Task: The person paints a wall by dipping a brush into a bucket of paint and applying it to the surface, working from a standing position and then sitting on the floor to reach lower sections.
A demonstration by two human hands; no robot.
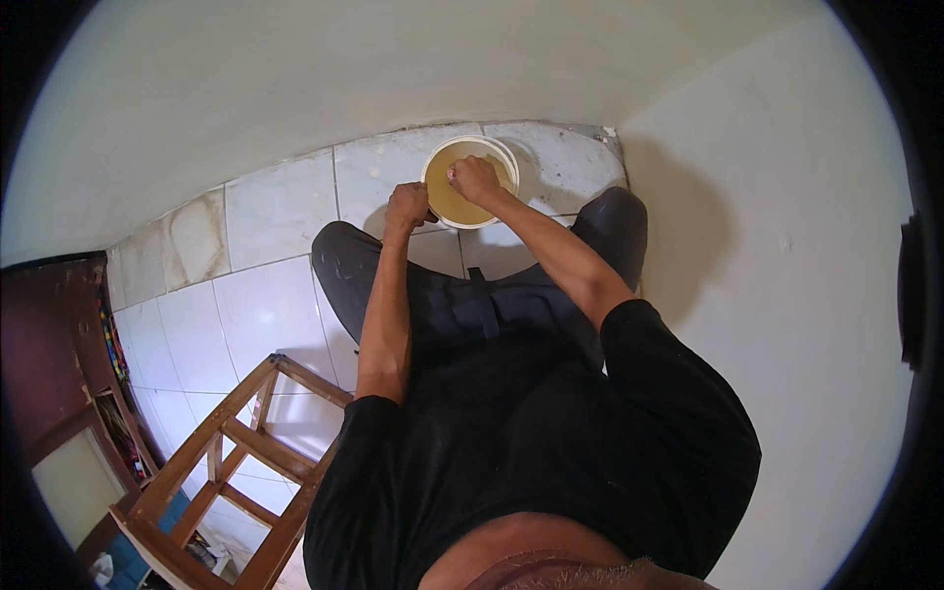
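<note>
A round white bucket (513,162) with yellowish liquid (460,205) inside stands on the tiled floor between my bent knees. My left hand (407,206) is closed at the bucket's left rim, and a small dark shape shows beside its fingers. Over the liquid, inside the rim, my right hand (475,180) is curled into a fist. A small pinkish bit shows at its finger side; what it holds, if anything, is hidden.
Pale walls rise close behind the bucket and along my right side (787,295). A wooden frame with crossbars (270,454) stands at my lower left. Beyond it is a dark reddish-brown cabinet (49,334) at the far left.
</note>
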